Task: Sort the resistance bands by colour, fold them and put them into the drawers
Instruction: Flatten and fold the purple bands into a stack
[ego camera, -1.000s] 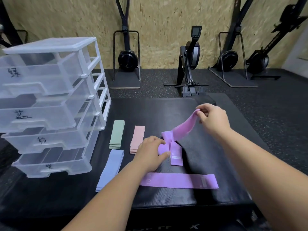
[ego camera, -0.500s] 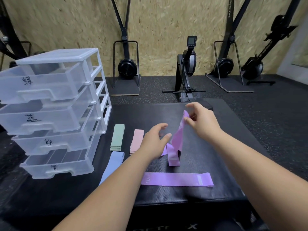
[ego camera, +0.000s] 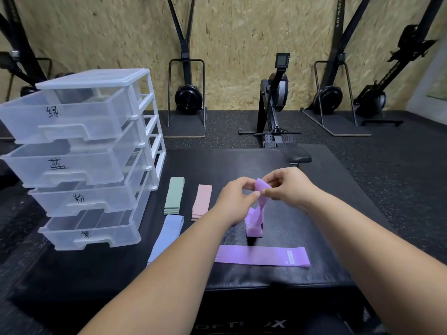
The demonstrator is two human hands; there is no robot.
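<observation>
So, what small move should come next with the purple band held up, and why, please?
Probably lower the pinched end onto the black pad so the held purple band doubles over flat. Left hand and right hand both pinch its top, while its lower end rests on the pad, unfolded.

Left forearm (ego camera: 169, 269) and right forearm (ego camera: 362, 238) were both bare along all the length that showed, up to the frame's edge. Left grip (ego camera: 235, 201) and right grip (ego camera: 287, 187) were bare hands; nails looked trimmed short (the left thumbnail was the one plainly seen). A dark rounded mass (ego camera: 324, 322) at the bottom edge was perhaps clothing over a knee; could not tell.
</observation>
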